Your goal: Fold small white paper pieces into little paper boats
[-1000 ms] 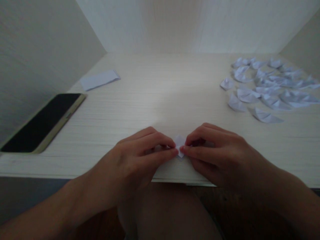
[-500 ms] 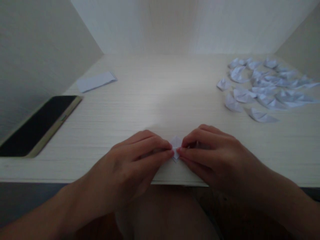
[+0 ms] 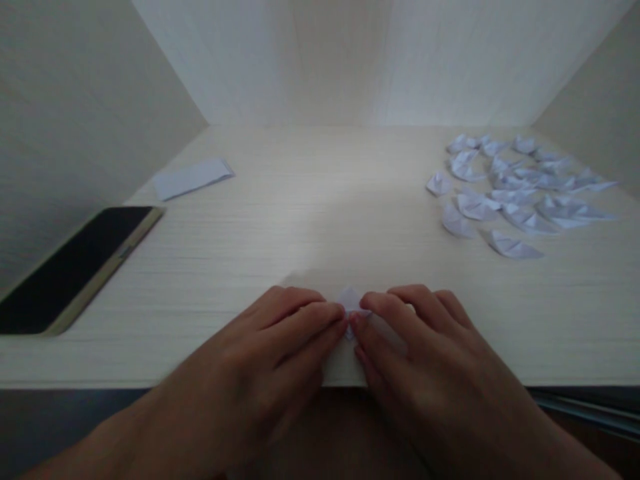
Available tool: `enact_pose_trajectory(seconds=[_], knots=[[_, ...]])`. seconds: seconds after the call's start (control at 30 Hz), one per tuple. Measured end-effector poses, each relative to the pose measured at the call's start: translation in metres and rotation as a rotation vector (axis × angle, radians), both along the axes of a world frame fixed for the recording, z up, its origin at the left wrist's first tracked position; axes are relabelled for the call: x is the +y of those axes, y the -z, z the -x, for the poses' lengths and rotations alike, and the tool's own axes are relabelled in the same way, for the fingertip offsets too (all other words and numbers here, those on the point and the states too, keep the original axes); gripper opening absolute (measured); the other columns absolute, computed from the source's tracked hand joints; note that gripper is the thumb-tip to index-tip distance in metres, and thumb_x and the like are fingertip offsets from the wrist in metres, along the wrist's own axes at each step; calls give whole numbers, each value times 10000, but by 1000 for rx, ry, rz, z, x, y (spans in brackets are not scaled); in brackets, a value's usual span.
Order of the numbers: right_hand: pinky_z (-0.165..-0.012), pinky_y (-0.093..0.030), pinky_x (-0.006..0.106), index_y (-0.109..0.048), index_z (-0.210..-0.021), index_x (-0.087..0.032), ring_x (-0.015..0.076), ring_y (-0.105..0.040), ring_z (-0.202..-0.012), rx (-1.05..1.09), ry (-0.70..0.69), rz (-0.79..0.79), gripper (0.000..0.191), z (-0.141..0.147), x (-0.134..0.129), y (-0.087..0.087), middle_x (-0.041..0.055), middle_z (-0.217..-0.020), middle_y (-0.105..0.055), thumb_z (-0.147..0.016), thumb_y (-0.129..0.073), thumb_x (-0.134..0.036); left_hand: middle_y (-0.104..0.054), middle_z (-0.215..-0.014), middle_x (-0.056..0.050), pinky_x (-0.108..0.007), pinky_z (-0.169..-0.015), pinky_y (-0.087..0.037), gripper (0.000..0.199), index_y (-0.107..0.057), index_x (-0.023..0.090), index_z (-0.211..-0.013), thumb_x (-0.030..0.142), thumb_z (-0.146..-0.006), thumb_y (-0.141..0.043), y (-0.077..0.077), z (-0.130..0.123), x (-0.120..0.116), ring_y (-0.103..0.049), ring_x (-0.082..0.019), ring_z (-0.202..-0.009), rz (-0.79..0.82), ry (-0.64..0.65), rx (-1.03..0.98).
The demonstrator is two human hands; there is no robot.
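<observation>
At the near edge of the pale surface (image 3: 280, 230), midway between the two hands, sits a small piece of folded white paper (image 3: 349, 298). The left hand (image 3: 270, 360) pinches it from the left, thumb and forefinger pressed together at its middle; the right hand (image 3: 425, 360) grips it from the other side, thumb tip on the paper and forefinger just beyond. The fingertips of both nearly meet over it, so neither hand is clearly nearer.

One peak of the paper points away from the person and a smaller tip points back toward the edge. A pale flap also shows between the right thumb and forefinger, so the long axis seems to run from side to side, though the fingers cover too much, and the picture is too soft, to be sure.

Beyond the right hand, well apart from it, lies a cluster of white paper boats (image 3: 515, 197). On the far left rests a flat folded strip of paper (image 3: 194, 178), with a dark-screened phone (image 3: 75, 260) nearer the person.
</observation>
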State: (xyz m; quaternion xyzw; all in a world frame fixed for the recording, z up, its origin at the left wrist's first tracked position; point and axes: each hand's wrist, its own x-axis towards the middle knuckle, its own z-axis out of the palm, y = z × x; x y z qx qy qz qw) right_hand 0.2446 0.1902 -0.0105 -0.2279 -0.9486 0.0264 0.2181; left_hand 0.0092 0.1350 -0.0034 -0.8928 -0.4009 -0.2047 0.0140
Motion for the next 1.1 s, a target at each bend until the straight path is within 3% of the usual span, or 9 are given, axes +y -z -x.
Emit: enact_pose_trajectory(seconds=[0.1, 0.2, 0.4, 0.6, 0.73, 0.9, 1.1], knots=[[-855, -433, 457, -781, -1207, -79, 304, -618, -1068, 9, 34, -86, 376, 0, -8, 1, 113, -1262, -800, -1097, -422, -80, -757, -1224, -104, -397, -949, -576, 368, -611, 91, -1353, 60, -1016, -467, -1, -3, -5, -652, -249, -1120, -2, -38, -4], [-866, -453, 447, -759, -1287, -39, 292, -637, -1149, 21, 81, -129, 429, 2, -21, 4, 103, -1327, -809, -1104, -373, -77, -749, -1271, -92, -413, -1025, -482, 424, -603, 93, -1398, 50, -1001, -459, 2, -5, -13, -632, -237, -1196, 18, -79, 0], [-662, -444, 420, -696, -1404, -95, 263, -672, -800, -25, 138, -150, 391, 11, -38, 6, 169, -1267, -825, -1071, -498, -150, -727, -1429, -66, -457, -1098, -371, 449, -593, 202, -1471, 148, -1062, -414, 10, -9, -26, -592, -266, -1354, 53, -136, 10], [-643, -408, 418, -684, -1405, -82, 275, -634, -731, -48, 262, -76, 464, 4, -37, 7, 166, -953, -837, -986, -647, -278, -725, -1465, -42, -419, -1170, -303, 469, -548, 215, -1496, 126, -1044, -461, 12, -9, -26, -581, -231, -1387, 78, -200, -94], [-650, -393, 426, -661, -1404, -36, 284, -638, -740, -60, 259, -73, 526, -4, -34, 6, 181, -946, -834, -954, -663, -308, -716, -1476, -35, -420, -1216, -260, 438, -578, 200, -1475, 133, -1063, -447, 13, -5, -26, -555, -239, -1402, 67, -174, -76], [-697, -382, 450, -660, -1385, 16, 301, -648, -768, -62, 260, -67, 544, -6, -34, 8, 194, -1036, -842, -973, -617, -338, -699, -1508, -68, -467, -1201, -263, 427, -602, 139, -1481, 163, -1075, -473, 15, -3, -25, -526, -296, -1416, 18, -162, 23], [-756, -369, 440, -631, -1439, -1, 305, -611, -801, 59, 268, -3, 554, -7, -33, 21, 162, -1057, -849, -997, -615, -336, -725, -1488, -31, -468, -1169, -329, 402, -646, 180, -1459, 266, -1075, -562, 12, -3, -26, -593, -295, -1392, 16, -187, 19]])
